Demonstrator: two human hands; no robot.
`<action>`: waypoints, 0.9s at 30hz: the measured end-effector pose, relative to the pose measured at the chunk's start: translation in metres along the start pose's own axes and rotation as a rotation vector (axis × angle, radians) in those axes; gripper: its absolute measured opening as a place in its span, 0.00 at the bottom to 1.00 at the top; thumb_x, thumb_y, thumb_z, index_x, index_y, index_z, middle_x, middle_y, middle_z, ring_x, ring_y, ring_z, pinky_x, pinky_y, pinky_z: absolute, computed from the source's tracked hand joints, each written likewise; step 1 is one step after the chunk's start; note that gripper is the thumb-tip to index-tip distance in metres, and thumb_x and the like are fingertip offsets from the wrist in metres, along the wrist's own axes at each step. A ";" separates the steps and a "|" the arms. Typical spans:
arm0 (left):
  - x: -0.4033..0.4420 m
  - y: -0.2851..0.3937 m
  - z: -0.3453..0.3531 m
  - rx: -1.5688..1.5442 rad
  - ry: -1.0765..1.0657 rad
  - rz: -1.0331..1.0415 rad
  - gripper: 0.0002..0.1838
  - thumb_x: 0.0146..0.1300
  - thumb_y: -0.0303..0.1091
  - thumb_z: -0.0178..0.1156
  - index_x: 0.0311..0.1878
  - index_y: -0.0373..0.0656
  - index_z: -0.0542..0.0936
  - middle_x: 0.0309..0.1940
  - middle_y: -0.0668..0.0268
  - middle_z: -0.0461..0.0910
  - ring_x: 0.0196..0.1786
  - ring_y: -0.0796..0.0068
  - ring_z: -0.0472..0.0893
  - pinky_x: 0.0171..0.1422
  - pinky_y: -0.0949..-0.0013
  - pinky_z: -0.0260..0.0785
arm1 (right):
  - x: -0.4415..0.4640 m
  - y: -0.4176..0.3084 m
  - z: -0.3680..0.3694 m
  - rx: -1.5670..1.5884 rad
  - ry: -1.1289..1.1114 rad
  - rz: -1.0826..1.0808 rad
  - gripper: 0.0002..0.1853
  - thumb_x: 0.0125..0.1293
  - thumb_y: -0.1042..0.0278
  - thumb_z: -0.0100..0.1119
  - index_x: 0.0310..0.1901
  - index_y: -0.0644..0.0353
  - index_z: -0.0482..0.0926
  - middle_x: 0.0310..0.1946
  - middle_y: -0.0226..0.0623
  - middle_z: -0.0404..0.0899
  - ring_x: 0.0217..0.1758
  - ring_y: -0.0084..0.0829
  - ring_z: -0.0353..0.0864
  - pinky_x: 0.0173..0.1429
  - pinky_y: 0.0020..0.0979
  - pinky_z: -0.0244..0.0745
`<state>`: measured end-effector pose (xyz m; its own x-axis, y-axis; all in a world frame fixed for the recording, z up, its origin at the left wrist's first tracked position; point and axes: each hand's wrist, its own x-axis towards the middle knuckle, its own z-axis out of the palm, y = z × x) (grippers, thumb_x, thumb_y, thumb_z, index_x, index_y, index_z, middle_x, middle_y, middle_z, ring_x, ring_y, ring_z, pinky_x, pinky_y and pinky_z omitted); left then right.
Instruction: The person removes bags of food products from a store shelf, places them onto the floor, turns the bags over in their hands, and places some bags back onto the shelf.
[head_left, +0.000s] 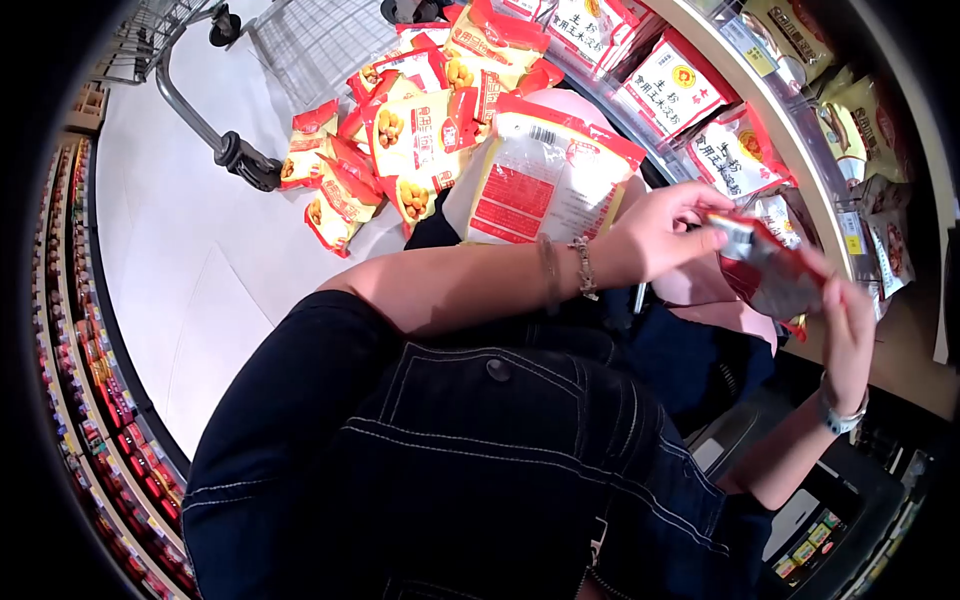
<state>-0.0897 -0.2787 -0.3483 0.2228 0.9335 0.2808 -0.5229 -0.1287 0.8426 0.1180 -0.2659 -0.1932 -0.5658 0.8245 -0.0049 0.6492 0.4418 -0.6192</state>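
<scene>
My left hand [665, 235], with a bangle and bracelet at the wrist, pinches the left top edge of a red and silver packet [775, 270]. My right hand [848, 325], wearing a watch, grips the packet's other end. The packet hangs tilted between both hands in front of the shelf, its print blurred. A larger clear-backed starch bag [545, 180] with a red top band rests at my lap, left of my hands. Past it lies a pile of red and yellow starch bags [425, 130] with potato pictures, on the white floor.
White bags with red edges [675, 85] line the lower shelf on the right, beneath a shelf edge with price tags [750, 45]. A shopping cart [215, 125] stands at upper left. Another stocked shelf [95, 370] runs down the left side. A dark case [830, 490] sits at lower right.
</scene>
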 end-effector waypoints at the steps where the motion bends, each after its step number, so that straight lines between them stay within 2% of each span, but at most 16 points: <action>1: 0.001 0.003 -0.004 0.031 0.000 0.002 0.14 0.63 0.30 0.55 0.50 0.35 0.72 0.40 0.66 0.77 0.43 0.81 0.75 0.48 0.76 0.67 | -0.005 0.004 0.003 0.157 -0.040 -0.067 0.18 0.69 0.63 0.43 0.49 0.71 0.74 0.47 0.45 0.77 0.47 0.23 0.74 0.54 0.24 0.64; 3: 0.001 0.010 -0.008 0.250 0.026 -0.055 0.10 0.65 0.31 0.52 0.42 0.34 0.76 0.34 0.67 0.78 0.40 0.84 0.74 0.47 0.77 0.67 | 0.007 0.013 0.006 0.071 0.137 0.036 0.18 0.70 0.64 0.41 0.47 0.71 0.75 0.49 0.45 0.76 0.49 0.25 0.74 0.56 0.25 0.63; 4: 0.001 0.023 -0.008 0.206 0.049 -0.085 0.10 0.65 0.31 0.52 0.42 0.34 0.76 0.33 0.67 0.79 0.38 0.85 0.74 0.45 0.78 0.67 | 0.009 0.015 0.005 0.028 0.230 0.090 0.19 0.70 0.64 0.40 0.46 0.72 0.75 0.50 0.45 0.76 0.50 0.27 0.73 0.56 0.25 0.63; 6: 0.005 0.044 -0.009 0.123 0.099 -0.139 0.10 0.64 0.31 0.53 0.43 0.34 0.76 0.32 0.68 0.79 0.35 0.86 0.74 0.40 0.79 0.68 | -0.005 0.027 0.000 0.222 0.147 0.025 0.17 0.70 0.65 0.42 0.46 0.72 0.75 0.41 0.40 0.78 0.41 0.21 0.72 0.47 0.21 0.63; 7: 0.015 0.019 -0.024 0.244 0.063 0.076 0.09 0.63 0.33 0.55 0.36 0.34 0.76 0.26 0.72 0.77 0.27 0.89 0.70 0.29 0.81 0.64 | -0.013 0.033 -0.003 0.320 0.102 -0.001 0.17 0.69 0.66 0.43 0.46 0.73 0.74 0.36 0.38 0.79 0.36 0.18 0.71 0.42 0.20 0.64; 9: 0.014 0.058 -0.020 0.527 0.068 0.122 0.14 0.62 0.34 0.57 0.25 0.35 0.73 0.18 0.75 0.70 0.22 0.90 0.63 0.23 0.78 0.56 | 0.004 0.025 0.001 0.094 0.218 0.242 0.18 0.69 0.66 0.42 0.41 0.75 0.75 0.34 0.39 0.79 0.30 0.20 0.69 0.36 0.20 0.62; 10: 0.016 0.066 -0.019 0.637 0.073 0.108 0.16 0.62 0.35 0.57 0.22 0.35 0.71 0.17 0.75 0.67 0.22 0.89 0.62 0.23 0.76 0.56 | 0.015 0.025 0.009 -0.059 0.206 0.227 0.16 0.68 0.66 0.43 0.34 0.73 0.76 0.29 0.37 0.76 0.29 0.20 0.67 0.33 0.22 0.60; 11: 0.018 0.070 -0.019 0.787 0.152 0.048 0.13 0.61 0.35 0.58 0.26 0.34 0.74 0.18 0.72 0.71 0.24 0.89 0.66 0.26 0.77 0.60 | 0.006 0.022 0.006 0.010 0.092 0.145 0.16 0.68 0.66 0.44 0.31 0.72 0.75 0.27 0.36 0.74 0.28 0.19 0.66 0.32 0.22 0.59; 12: 0.021 0.062 -0.022 0.596 0.271 -0.003 0.12 0.60 0.36 0.58 0.30 0.35 0.77 0.20 0.69 0.75 0.25 0.87 0.71 0.28 0.78 0.65 | -0.003 0.018 0.003 0.076 -0.022 0.063 0.16 0.67 0.66 0.44 0.28 0.72 0.74 0.26 0.35 0.73 0.26 0.19 0.65 0.31 0.23 0.59; 13: 0.019 0.069 -0.024 0.597 0.212 0.003 0.11 0.60 0.36 0.58 0.32 0.35 0.77 0.22 0.69 0.76 0.27 0.87 0.72 0.30 0.79 0.66 | -0.003 0.008 0.010 0.223 -0.015 -0.062 0.16 0.67 0.66 0.44 0.29 0.72 0.73 0.24 0.32 0.72 0.25 0.18 0.63 0.31 0.23 0.58; 14: 0.016 0.081 -0.027 0.597 0.148 0.008 0.11 0.60 0.36 0.58 0.35 0.35 0.78 0.23 0.68 0.78 0.28 0.86 0.74 0.32 0.79 0.67 | -0.003 0.023 0.011 0.376 0.087 0.027 0.17 0.68 0.64 0.44 0.33 0.72 0.74 0.23 0.28 0.72 0.26 0.16 0.63 0.30 0.21 0.58; 16: 0.011 0.100 -0.021 0.867 0.053 0.014 0.11 0.61 0.34 0.57 0.37 0.35 0.78 0.23 0.71 0.76 0.27 0.87 0.72 0.33 0.80 0.66 | 0.009 0.023 0.009 0.157 0.192 0.118 0.18 0.69 0.61 0.45 0.35 0.72 0.74 0.25 0.26 0.72 0.28 0.14 0.64 0.31 0.20 0.59; 18: 0.013 0.094 -0.025 0.637 0.143 -0.078 0.10 0.63 0.34 0.55 0.35 0.35 0.77 0.24 0.72 0.75 0.28 0.88 0.71 0.32 0.80 0.65 | 0.010 0.016 0.009 0.269 0.125 0.055 0.20 0.69 0.60 0.45 0.38 0.73 0.75 0.27 0.28 0.75 0.30 0.15 0.67 0.36 0.19 0.63; 20: 0.015 0.089 -0.035 0.537 0.124 0.033 0.11 0.65 0.35 0.52 0.32 0.36 0.76 0.25 0.72 0.75 0.28 0.90 0.69 0.31 0.82 0.63 | 0.014 0.010 0.013 0.348 0.106 0.013 0.19 0.69 0.60 0.46 0.39 0.74 0.76 0.28 0.31 0.77 0.31 0.16 0.69 0.36 0.19 0.65; 22: 0.010 0.095 -0.035 0.526 0.188 0.056 0.13 0.63 0.38 0.54 0.30 0.37 0.75 0.18 0.75 0.69 0.23 0.90 0.66 0.26 0.80 0.60 | 0.020 0.003 0.018 0.416 0.102 -0.008 0.19 0.68 0.61 0.47 0.39 0.73 0.76 0.29 0.32 0.77 0.31 0.17 0.70 0.36 0.20 0.66; 27: -0.003 0.129 -0.033 0.397 0.270 0.038 0.13 0.64 0.38 0.53 0.33 0.36 0.76 0.22 0.73 0.74 0.26 0.90 0.69 0.28 0.82 0.62 | 0.039 -0.011 0.030 0.542 0.121 -0.107 0.17 0.69 0.62 0.46 0.40 0.71 0.76 0.29 0.30 0.77 0.31 0.15 0.71 0.35 0.19 0.66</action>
<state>-0.1851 -0.2872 -0.2556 -0.0395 0.9724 0.2299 -0.1604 -0.2333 0.9591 0.0734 -0.2495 -0.2099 -0.5314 0.8337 0.1501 0.2194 0.3066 -0.9262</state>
